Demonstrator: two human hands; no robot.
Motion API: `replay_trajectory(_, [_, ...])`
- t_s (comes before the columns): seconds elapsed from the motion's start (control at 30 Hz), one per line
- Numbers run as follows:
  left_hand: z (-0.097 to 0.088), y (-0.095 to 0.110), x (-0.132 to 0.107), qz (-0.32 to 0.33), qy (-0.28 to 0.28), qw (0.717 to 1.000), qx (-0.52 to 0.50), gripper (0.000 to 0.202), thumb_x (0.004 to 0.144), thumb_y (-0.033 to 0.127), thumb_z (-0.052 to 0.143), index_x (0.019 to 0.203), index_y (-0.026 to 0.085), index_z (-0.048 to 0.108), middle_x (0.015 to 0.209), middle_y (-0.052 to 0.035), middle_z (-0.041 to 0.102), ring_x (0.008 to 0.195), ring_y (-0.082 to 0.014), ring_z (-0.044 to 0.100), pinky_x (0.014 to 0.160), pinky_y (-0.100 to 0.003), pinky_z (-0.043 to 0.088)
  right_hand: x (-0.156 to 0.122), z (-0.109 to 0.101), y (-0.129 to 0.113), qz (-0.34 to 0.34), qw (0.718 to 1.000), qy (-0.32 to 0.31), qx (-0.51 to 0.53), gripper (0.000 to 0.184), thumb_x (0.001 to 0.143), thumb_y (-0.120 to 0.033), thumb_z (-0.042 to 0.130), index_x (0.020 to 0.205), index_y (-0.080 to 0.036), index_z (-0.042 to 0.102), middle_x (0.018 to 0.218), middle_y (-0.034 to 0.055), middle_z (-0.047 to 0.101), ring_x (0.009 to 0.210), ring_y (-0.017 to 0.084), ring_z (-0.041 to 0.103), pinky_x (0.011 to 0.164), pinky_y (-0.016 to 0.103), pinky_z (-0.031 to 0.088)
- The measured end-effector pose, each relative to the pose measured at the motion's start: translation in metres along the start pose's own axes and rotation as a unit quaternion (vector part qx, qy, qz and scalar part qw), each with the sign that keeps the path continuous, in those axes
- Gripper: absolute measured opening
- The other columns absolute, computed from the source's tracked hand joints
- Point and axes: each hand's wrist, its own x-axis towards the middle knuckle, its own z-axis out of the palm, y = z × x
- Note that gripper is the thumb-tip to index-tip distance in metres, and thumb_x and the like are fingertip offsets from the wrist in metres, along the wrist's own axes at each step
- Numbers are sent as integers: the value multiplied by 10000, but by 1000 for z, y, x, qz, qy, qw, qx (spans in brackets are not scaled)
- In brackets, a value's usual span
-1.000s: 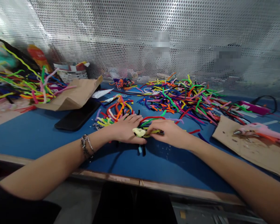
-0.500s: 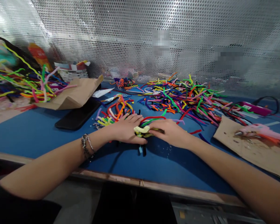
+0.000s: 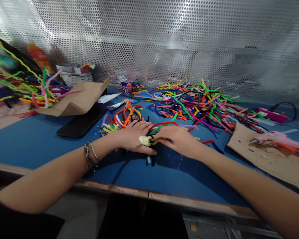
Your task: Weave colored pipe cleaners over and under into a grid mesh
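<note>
My left hand (image 3: 133, 135) lies flat on the blue table (image 3: 40, 142), fingers stretched out, pressing down a small bundle of pipe cleaners (image 3: 149, 159) whose ends stick out beneath it. My right hand (image 3: 176, 138) meets it from the right, fingers pinched on a pale yellow pipe cleaner (image 3: 145, 140) coiled at its end. A red pipe cleaner (image 3: 164, 123) arcs just behind both hands. A bracelet (image 3: 89, 155) sits on my left wrist.
A big heap of coloured pipe cleaners (image 3: 196, 103) covers the table's back middle; a smaller heap (image 3: 122, 118) lies behind my left hand. A black phone (image 3: 82, 124) and brown cardboard (image 3: 77, 99) are at left. A pink glue gun (image 3: 281, 139) rests on cardboard (image 3: 269, 159) at right. Perforated metal screen behind.
My right hand has pushed the yellow coil a little to the left, closer against my left hand's fingers. My left hand has stayed flat in place.
</note>
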Motion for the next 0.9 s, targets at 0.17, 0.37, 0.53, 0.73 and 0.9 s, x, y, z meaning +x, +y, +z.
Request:
replay_trajectory(0.17, [-6, -1, -2, 2, -8, 1000, 0, 978, 653, 737, 410, 1350, 82, 205, 1430, -186, 134, 1312, -325, 93, 1051, -466, 121, -1, 1, 0, 11, 1000, -5, 5, 139, 827, -148, 473, 844, -154, 611, 822, 45, 638, 752, 149, 581, 675, 260, 436])
replay_trajectory(0.37, [-9, -1, -3, -2, -16, 1000, -10, 1020, 624, 751, 429, 1364, 95, 179, 1436, -166, 127, 1317, -310, 87, 1061, -441, 110, 0, -1, 0, 62, 997, -28, 24, 107, 804, -152, 506, 850, -158, 602, 843, 42, 649, 765, 153, 583, 671, 253, 421])
replay_trajectory(0.53, [-8, -2, -3, -3, -14, 1000, -8, 978, 662, 756, 367, 1365, 101, 184, 1439, -152, 129, 1318, -295, 92, 1060, -437, 107, 1, -2, -1, 80, 995, -31, 47, 95, 782, -113, 522, 837, -144, 593, 822, 38, 642, 739, 135, 566, 660, 234, 403])
replay_trajectory(0.73, [-4, 2, -2, -35, 14, 999, -15, 754, 832, 624, 137, 1368, 95, 181, 1428, -143, 183, 1313, -265, 144, 1046, -441, 147, -1, -4, -1, 105, 993, -42, 42, 82, 782, -123, 511, 735, -145, 575, 727, 23, 611, 655, 120, 530, 600, 221, 381])
replay_trajectory(0.9, [-1, 2, -1, -27, 25, 999, 7, 839, 766, 680, 293, 1358, 92, 207, 1417, -155, 212, 1305, -294, 166, 1043, -443, 160, -2, -5, -2, 107, 992, -46, 38, 72, 764, -111, 514, 753, -147, 575, 742, 31, 612, 659, 130, 535, 608, 235, 401])
